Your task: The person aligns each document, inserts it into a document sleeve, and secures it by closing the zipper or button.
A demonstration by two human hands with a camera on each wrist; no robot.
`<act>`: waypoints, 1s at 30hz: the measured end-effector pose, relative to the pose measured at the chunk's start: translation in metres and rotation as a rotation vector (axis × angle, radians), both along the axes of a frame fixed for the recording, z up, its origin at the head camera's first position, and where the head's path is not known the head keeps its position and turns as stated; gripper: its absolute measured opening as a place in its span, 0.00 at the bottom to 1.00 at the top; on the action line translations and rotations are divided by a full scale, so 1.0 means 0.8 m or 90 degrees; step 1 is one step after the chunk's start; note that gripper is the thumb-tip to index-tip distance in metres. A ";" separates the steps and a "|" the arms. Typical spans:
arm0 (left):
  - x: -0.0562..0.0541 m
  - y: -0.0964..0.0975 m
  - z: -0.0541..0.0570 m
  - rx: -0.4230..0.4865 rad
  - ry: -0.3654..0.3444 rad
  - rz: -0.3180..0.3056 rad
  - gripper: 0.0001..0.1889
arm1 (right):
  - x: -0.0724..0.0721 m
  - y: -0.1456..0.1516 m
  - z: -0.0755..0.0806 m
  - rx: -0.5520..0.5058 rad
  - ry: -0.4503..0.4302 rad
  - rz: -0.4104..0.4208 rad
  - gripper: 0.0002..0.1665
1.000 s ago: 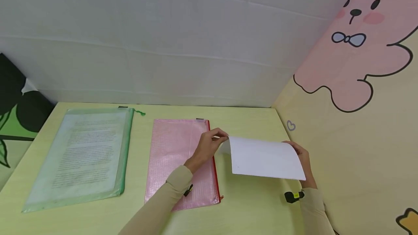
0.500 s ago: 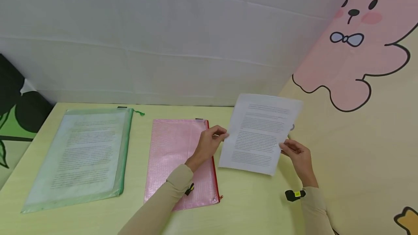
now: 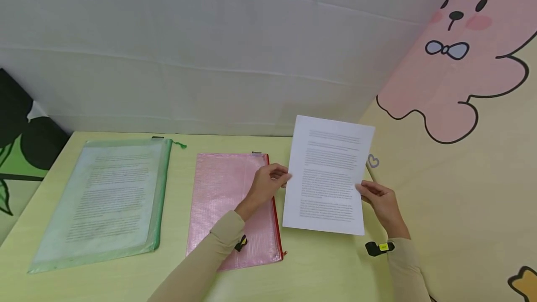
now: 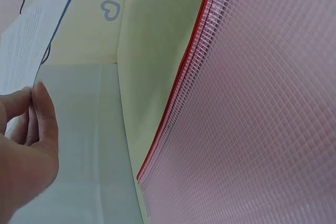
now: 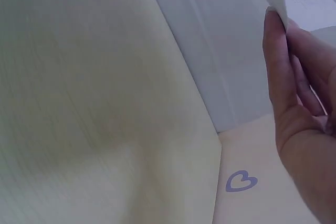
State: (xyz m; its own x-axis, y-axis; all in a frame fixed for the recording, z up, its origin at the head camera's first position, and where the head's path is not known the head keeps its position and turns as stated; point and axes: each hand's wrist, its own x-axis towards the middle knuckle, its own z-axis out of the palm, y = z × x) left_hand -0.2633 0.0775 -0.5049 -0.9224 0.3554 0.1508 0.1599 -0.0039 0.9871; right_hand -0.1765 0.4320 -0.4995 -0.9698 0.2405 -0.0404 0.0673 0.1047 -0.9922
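Observation:
A white printed paper point(image 3: 329, 176) is held up above the table, tilted so that its text faces me. My left hand point(image 3: 266, 183) pinches its left edge between thumb and fingers, as the left wrist view also shows. At the opposite edge my right hand point(image 3: 382, 203) pinches the paper, thumb in front. In the right wrist view the thumb and fingers point(image 5: 278, 51) close on the sheet's edge. Under my left forearm lies a pink mesh zip folder point(image 3: 224, 185) with a red zip along its right side. Whether the paper is one sheet or more, I cannot tell.
A green-edged clear folder point(image 3: 113, 195) with a printed page inside lies at the table's left. The pale yellow table point(image 3: 323, 264) meets a white sheet-covered wall point(image 3: 189, 59) at the back. A cartoon-printed wall point(image 3: 453, 190) stands close by my right hand.
The paper was tipped flat with its blank side showing; it has swung up to show its printed side, then come slightly left and straightened. Both hands still pinch it. The folders have stayed put.

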 end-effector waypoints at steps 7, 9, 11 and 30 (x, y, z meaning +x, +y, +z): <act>0.000 -0.011 -0.014 -0.086 -0.023 0.036 0.08 | 0.004 0.002 0.001 -0.002 -0.059 0.011 0.13; 0.001 -0.014 -0.021 -0.148 -0.006 0.065 0.08 | 0.004 0.003 -0.001 0.002 -0.074 0.016 0.15; 0.003 -0.017 -0.027 -0.217 0.010 0.089 0.07 | 0.005 0.003 -0.003 0.005 -0.085 0.016 0.16; 0.009 -0.014 -0.065 -0.407 -0.021 0.126 0.12 | 0.009 0.006 -0.020 0.037 -0.109 0.032 0.22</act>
State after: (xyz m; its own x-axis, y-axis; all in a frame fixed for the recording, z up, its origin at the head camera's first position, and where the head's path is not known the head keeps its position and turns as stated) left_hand -0.2560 0.0661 -0.5569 -0.9801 0.1883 -0.0628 0.0664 0.6092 0.7902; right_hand -0.1696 0.4371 -0.5153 -0.9608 0.1990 -0.1929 0.2275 0.1692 -0.9590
